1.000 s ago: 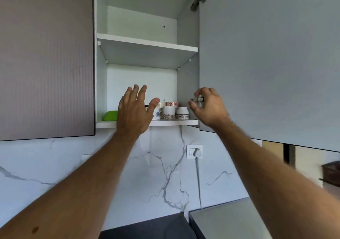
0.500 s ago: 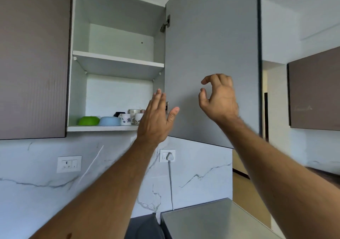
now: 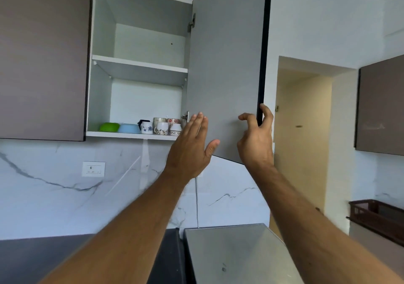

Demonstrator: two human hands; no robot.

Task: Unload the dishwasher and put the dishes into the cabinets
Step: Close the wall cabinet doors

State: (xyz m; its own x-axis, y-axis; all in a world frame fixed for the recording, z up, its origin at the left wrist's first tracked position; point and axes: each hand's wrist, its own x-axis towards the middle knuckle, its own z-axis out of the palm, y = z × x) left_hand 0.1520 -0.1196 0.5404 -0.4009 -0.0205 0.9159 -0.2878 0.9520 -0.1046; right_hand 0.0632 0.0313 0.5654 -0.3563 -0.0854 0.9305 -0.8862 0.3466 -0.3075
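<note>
An upper cabinet stands open, its grey door (image 3: 225,69) swung out to the right. My right hand (image 3: 255,139) grips the door's free edge low down, fingers curled round the dark edge. My left hand (image 3: 192,148) is raised with straight fingers in front of the door's lower inner face, holding nothing. On the bottom shelf (image 3: 131,134) sit a green bowl (image 3: 109,127), a blue bowl (image 3: 130,128) and several patterned mugs (image 3: 161,128). The upper shelf (image 3: 140,63) shows nothing on it from below.
A closed brown cabinet door (image 3: 43,58) hangs to the left. Below is a marble backsplash with a switch plate (image 3: 93,169), a dark counter (image 3: 32,257) and a steel appliance top (image 3: 236,253). A brown crate (image 3: 376,218) and another brown cabinet (image 3: 382,108) are on the right, beside a doorway.
My right hand left the hinge area inside the cabinet and moved right onto the door's free edge. My left hand drifted right, away from the mugs. The view has turned right.
</note>
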